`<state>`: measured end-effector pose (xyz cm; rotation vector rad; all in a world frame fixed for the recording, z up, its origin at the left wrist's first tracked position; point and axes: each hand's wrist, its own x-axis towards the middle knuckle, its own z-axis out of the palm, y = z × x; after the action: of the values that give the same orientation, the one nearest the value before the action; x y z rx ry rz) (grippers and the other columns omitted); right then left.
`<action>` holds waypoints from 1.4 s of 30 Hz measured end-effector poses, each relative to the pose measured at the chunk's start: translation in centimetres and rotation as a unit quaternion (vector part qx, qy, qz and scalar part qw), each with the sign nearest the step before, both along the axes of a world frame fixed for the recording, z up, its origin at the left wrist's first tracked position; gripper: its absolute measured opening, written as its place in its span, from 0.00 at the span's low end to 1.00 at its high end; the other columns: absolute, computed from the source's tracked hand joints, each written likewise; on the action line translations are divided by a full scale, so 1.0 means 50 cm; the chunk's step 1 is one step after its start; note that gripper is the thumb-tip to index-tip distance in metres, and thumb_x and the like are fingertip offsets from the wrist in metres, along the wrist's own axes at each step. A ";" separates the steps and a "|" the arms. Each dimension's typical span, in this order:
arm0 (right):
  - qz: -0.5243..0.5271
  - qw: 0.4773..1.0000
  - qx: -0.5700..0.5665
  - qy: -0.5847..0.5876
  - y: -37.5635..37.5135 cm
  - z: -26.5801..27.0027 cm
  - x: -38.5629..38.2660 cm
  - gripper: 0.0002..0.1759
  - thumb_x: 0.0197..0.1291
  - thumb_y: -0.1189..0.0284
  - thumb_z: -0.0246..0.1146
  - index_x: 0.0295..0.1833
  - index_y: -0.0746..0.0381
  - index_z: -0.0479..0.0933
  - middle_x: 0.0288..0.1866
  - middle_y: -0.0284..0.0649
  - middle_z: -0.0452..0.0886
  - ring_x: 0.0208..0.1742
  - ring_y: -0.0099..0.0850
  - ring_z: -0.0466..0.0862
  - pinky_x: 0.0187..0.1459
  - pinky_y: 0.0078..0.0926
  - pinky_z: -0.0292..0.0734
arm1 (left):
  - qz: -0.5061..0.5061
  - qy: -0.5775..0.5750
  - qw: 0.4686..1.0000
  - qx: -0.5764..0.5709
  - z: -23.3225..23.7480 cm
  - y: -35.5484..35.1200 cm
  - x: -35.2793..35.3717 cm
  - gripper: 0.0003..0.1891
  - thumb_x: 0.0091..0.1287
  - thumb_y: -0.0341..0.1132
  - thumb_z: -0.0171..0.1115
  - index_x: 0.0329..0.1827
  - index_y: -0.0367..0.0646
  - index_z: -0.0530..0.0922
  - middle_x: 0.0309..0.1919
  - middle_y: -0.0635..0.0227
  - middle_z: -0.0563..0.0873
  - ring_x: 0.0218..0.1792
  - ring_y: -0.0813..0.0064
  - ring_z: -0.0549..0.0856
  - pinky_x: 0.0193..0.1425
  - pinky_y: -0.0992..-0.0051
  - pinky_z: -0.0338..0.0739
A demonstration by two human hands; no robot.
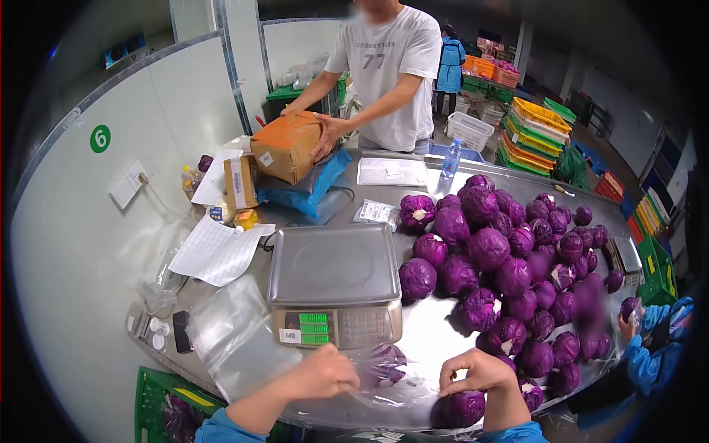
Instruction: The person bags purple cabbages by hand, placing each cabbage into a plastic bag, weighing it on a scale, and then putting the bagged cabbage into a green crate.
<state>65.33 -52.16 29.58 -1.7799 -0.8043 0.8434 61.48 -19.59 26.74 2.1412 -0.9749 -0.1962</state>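
Observation:
A red cabbage (386,364) lies inside a clear plastic bag (413,395) on the metal table, just in front of the scale. My left hand (325,376) is closed, its fingers pinching the bag on the left. On the right, my right hand (476,373) pinches the bag's other side with thumb and fingers together. Below that hand sits a loose red cabbage (461,408). The digital scale (332,266) has a bare pan and lit green displays. Flat clear bags (240,332) are stacked left of it.
A heap of red cabbages (509,273) covers the table's right side. Opposite me, a person in a white shirt holds a cardboard box (288,148). A water bottle (451,159), paper sheets (221,249) and a phone (182,331) lie about. A blue-sleeved person stands at the right.

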 end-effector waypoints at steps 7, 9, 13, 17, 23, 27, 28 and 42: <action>-0.271 0.895 -0.187 -0.302 0.093 0.095 0.224 0.45 0.51 0.61 0.64 0.67 0.67 0.47 0.33 0.51 0.80 0.31 0.44 0.81 0.32 0.34 0.75 | -0.019 -0.058 0.998 0.032 -0.030 -0.088 -0.113 0.05 0.51 0.34 0.64 0.29 0.54 0.78 0.23 0.81 0.75 0.30 0.82 0.76 0.44 0.75 0.62; -0.225 0.870 -0.174 -0.402 0.133 0.119 0.180 0.46 0.49 0.53 0.64 0.66 0.66 0.51 0.37 0.52 0.80 0.37 0.49 0.81 0.38 0.41 0.76 | -0.029 -0.087 0.994 0.054 -0.019 -0.105 -0.122 0.04 0.51 0.34 0.64 0.29 0.55 0.78 0.23 0.81 0.74 0.30 0.82 0.76 0.44 0.74 0.62; 0.126 0.874 -0.274 -0.380 0.142 -0.041 -0.005 0.50 0.42 0.43 0.63 0.67 0.56 0.52 0.64 0.53 0.60 0.62 0.51 0.66 0.53 0.47 0.69 | -0.036 -0.130 0.988 0.076 -0.042 -0.139 -0.165 0.04 0.52 0.35 0.63 0.31 0.56 0.77 0.25 0.79 0.72 0.31 0.81 0.76 0.44 0.74 0.63; -0.006 0.907 -0.266 -0.328 0.037 -0.173 -0.109 0.54 0.37 0.56 0.72 0.68 0.57 0.49 0.65 0.53 0.56 0.61 0.51 0.65 0.53 0.47 0.70 | 0.027 -0.080 0.993 0.083 -0.081 -0.138 -0.243 0.05 0.54 0.35 0.61 0.33 0.55 0.77 0.25 0.78 0.72 0.32 0.79 0.76 0.44 0.74 0.63; -0.207 0.938 -0.255 -0.114 -0.020 -0.283 -0.357 0.45 0.42 0.66 0.69 0.65 0.64 0.54 0.59 0.55 0.64 0.52 0.50 0.74 0.49 0.37 0.73 | 0.071 0.039 0.995 0.050 -0.267 -0.118 -0.442 0.06 0.57 0.41 0.61 0.30 0.50 0.78 0.25 0.75 0.78 0.32 0.74 0.78 0.42 0.74 0.65; -0.317 0.931 -0.160 -0.090 -0.027 -0.401 -0.513 0.34 0.42 0.78 0.63 0.60 0.67 0.62 0.48 0.48 0.71 0.30 0.30 0.77 0.35 0.25 0.75 | 0.192 0.250 0.949 0.009 -0.370 -0.093 -0.570 0.08 0.56 0.38 0.65 0.32 0.44 0.77 0.25 0.70 0.79 0.27 0.79 0.78 0.37 0.74 0.73; -0.338 0.926 -0.141 -0.091 -0.022 -0.412 -0.539 0.32 0.43 0.79 0.63 0.59 0.66 0.64 0.46 0.48 0.71 0.30 0.29 0.77 0.35 0.25 0.74 | 0.269 0.332 0.896 -0.121 -0.403 -0.092 -0.603 0.10 0.56 0.35 0.66 0.35 0.42 0.75 0.25 0.70 0.78 0.27 0.81 0.78 0.35 0.76 0.73; -0.443 0.887 -0.080 0.107 -0.061 -0.513 -0.730 0.23 0.52 0.76 0.60 0.55 0.67 0.66 0.31 0.41 0.80 0.30 0.27 0.81 0.35 0.24 0.75 | 0.310 0.447 0.836 -0.071 -0.506 -0.089 -0.611 0.24 0.55 0.45 0.65 0.48 0.36 0.76 0.29 0.63 0.83 0.32 0.77 0.82 0.35 0.76 0.76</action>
<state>28.82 -55.23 3.92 -1.8772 0.2610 0.4641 30.95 -24.03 1.46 1.7778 0.2456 -0.6893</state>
